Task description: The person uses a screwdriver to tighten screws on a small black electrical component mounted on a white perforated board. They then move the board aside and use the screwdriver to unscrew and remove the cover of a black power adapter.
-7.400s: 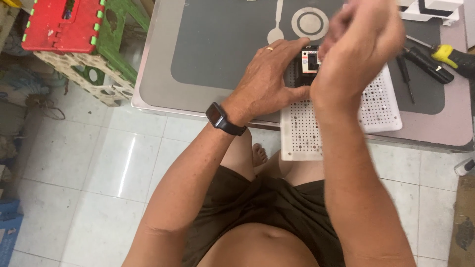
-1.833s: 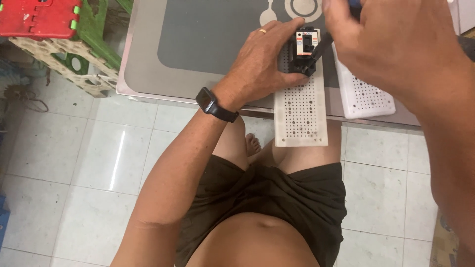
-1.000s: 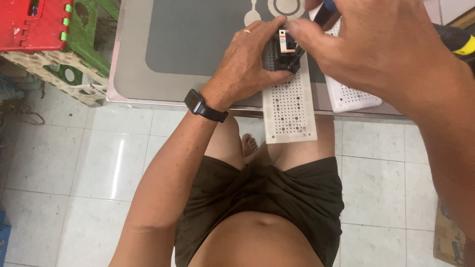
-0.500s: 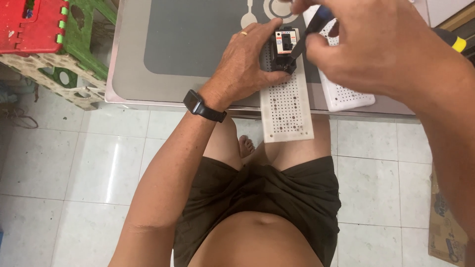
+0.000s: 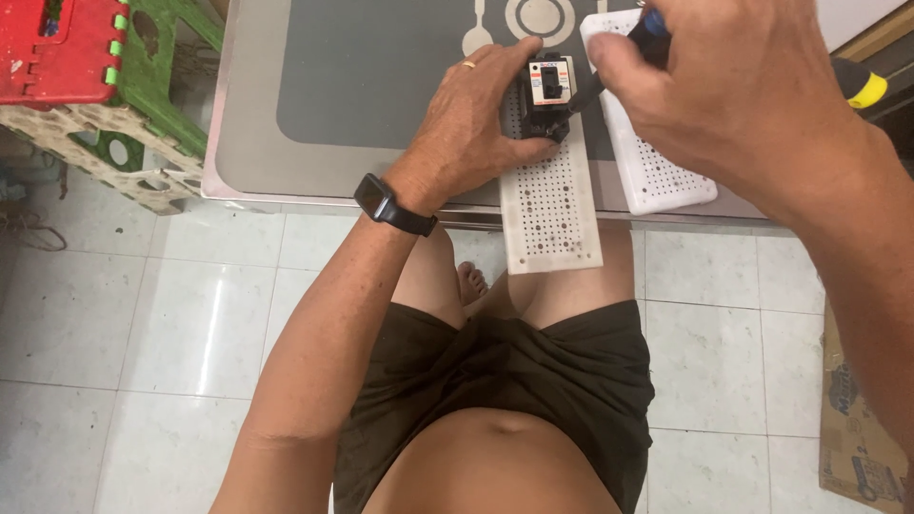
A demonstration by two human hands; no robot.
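Black breaker (image 5: 546,100) gripped by left hand (image 5: 471,128) upper centre; right hand (image 5: 733,86) clenches screwdriver (image 5: 609,67), whose tip could slip off the screw

The right hand (image 5: 752,86) covers most of the blue-handled screwdriver (image 5: 653,23), and its tip is too small to make out against the black switch unit (image 5: 546,95). The top edge cuts the second perforated white board (image 5: 657,162) and the worktop (image 5: 381,86). A yellow-capped tool (image 5: 862,86) is mostly hidden behind the right wrist.
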